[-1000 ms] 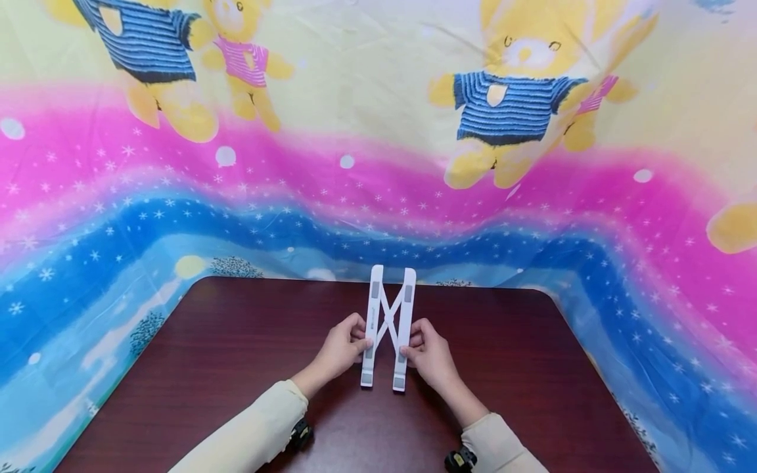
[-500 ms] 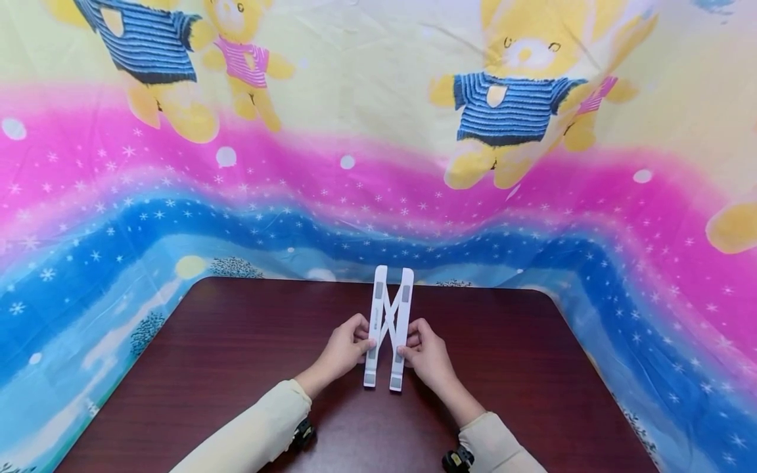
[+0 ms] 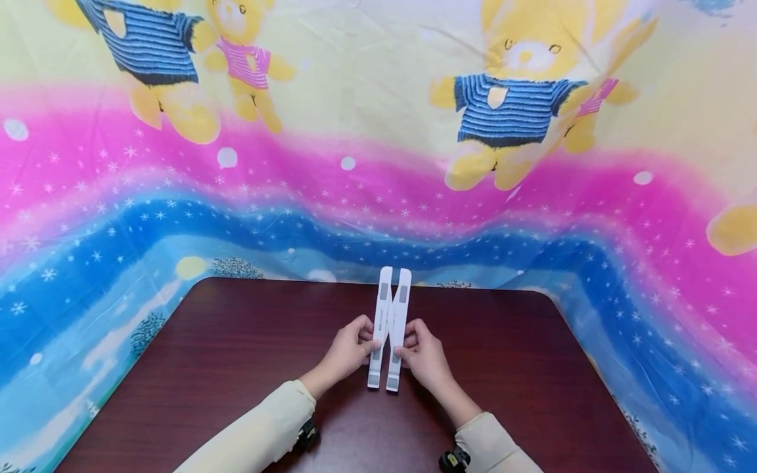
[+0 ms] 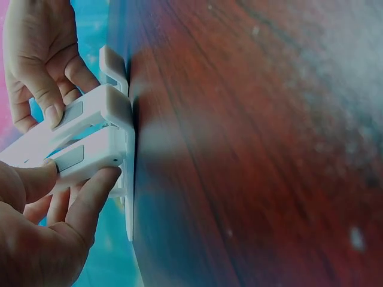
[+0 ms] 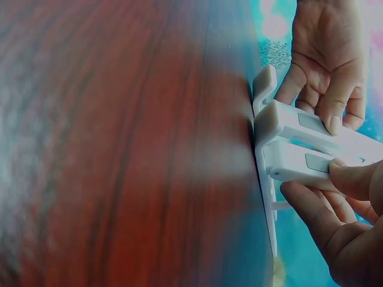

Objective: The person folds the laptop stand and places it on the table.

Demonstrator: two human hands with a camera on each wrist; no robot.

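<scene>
A white folding laptop stand (image 3: pixel 399 326) stands at the middle of the table, its two long rails drawn close together and nearly parallel. Grey pads (image 4: pixel 70 158) are set into the upper faces of the rails. My left hand (image 3: pixel 347 349) pinches the left rail, thumb on top near its pad and fingers beneath. On the other side my right hand (image 3: pixel 427 353) pinches the right rail in the same way. In the right wrist view, the front lip (image 5: pixel 264 85) of the stand turns up at the rails' lower ends. The crossing bars are mostly hidden between the rails.
The dark red-brown wooden table (image 3: pixel 236 368) has rounded far corners. Behind and beside it hangs a cloth (image 3: pixel 349 98) printed with bears and snowflakes. Black wrist cameras (image 3: pixel 454 460) sit at both sleeve cuffs.
Both hands have moved toward each other, bringing the stand's two rails closer together. The X of crossing bars between them has narrowed until it hardly shows.
</scene>
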